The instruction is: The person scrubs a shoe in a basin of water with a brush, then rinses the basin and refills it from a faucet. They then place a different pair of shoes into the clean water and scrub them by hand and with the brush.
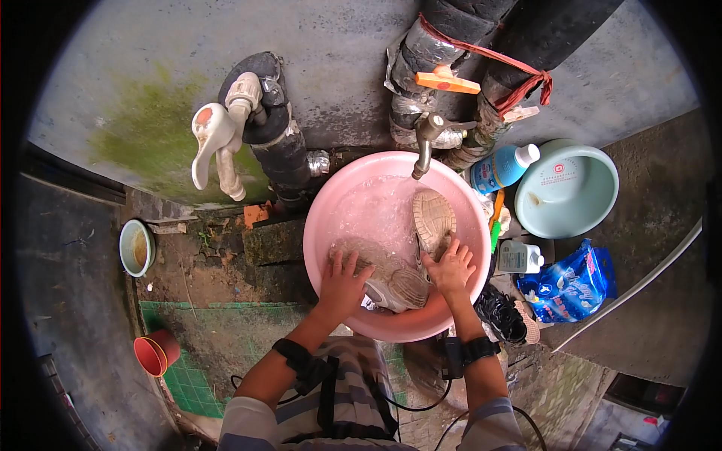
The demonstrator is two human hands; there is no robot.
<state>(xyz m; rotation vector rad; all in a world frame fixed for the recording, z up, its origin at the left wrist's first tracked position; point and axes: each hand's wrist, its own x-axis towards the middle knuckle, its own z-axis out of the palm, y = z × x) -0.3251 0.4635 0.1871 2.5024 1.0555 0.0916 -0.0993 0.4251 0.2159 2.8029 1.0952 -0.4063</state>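
Observation:
A pink basin of water holds a pair of light-coloured shoes. One shoe shows its tan patterned sole and leans toward the far right side of the basin. The other shoe lies lower in the water, partly under the surface. My left hand rests over the left part of this lower shoe, fingers spread. Beside the near end of the sole-up shoe is my right hand, its fingers apart and its thumb against the shoe. From a metal tap above the basin, water runs down.
On the right stand a blue bottle, a pale green basin, a small white bottle, a blue detergent bag and dark footwear. To the left are a white-handled tap, a small bowl and a red bucket.

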